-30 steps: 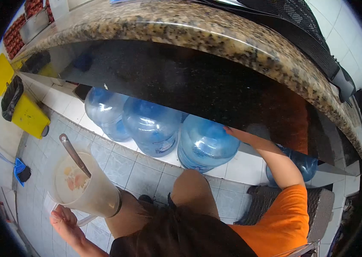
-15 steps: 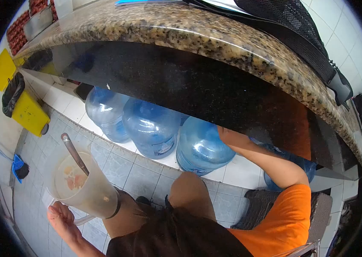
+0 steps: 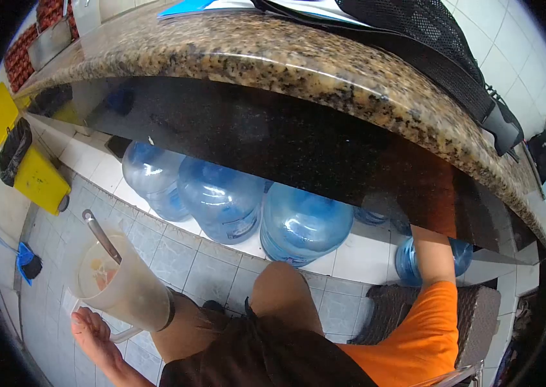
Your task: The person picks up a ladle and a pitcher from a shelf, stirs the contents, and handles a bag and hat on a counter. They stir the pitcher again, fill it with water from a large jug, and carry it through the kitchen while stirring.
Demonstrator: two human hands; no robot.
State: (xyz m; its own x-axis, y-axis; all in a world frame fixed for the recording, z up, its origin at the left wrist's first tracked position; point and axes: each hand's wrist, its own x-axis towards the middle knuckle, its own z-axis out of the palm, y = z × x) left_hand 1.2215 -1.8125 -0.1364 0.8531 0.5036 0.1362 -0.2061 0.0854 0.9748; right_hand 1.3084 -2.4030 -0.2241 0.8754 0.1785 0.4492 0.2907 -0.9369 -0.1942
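My left hand (image 3: 92, 330) is closed around the handle of a translucent plastic pitcher (image 3: 132, 290). A utensil (image 3: 102, 235) with a brown handle leans inside it, beside pale and reddish pieces. My right forearm (image 3: 434, 258) reaches in under the counter, and the hand itself is hidden behind the dark panel. Nearest to that arm is a blue water jug (image 3: 408, 261), partly covered by it. Further left stand a large blue jug (image 3: 305, 226), another jug (image 3: 221, 200) and a paler jug (image 3: 155, 177), all upright on the white tiled ledge.
Overhead runs a granite countertop (image 3: 273, 55) with a dark front panel (image 3: 253, 138). A black mesh bag (image 3: 415, 45) lies on top. A dark woven stool (image 3: 479, 316) is at my right. At the left are a yellow bin (image 3: 40, 184) and a blue dustpan (image 3: 26, 261).
My right arm has moved right, away from the large blue jug, and deeper under the counter towards the far-right jug. My left hand still holds the pitcher.
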